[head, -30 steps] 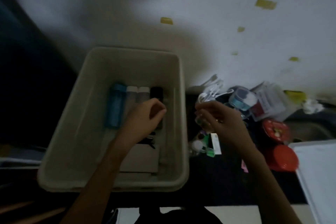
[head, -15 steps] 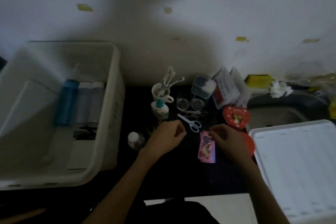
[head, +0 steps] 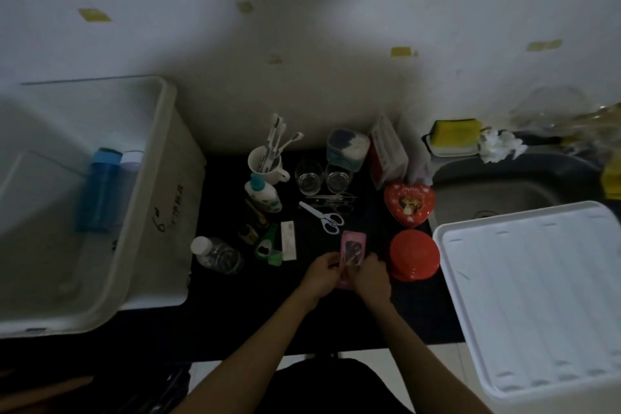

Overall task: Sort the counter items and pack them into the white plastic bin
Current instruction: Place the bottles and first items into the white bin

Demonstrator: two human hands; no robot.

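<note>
Both hands, left hand (head: 322, 274) and right hand (head: 372, 276), grip pink packet (head: 353, 249).

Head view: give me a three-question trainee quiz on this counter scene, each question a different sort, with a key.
1. True or false: both hands grip the pink packet.
2. Which sits right beside the right hand? A) white mug B) round red lid C) yellow sponge
3. Fill in: the blue bottle lies inside the white plastic ____.

Key: 1 true; the left hand holds it too. 2 B, the round red lid. 3 bin.
</note>
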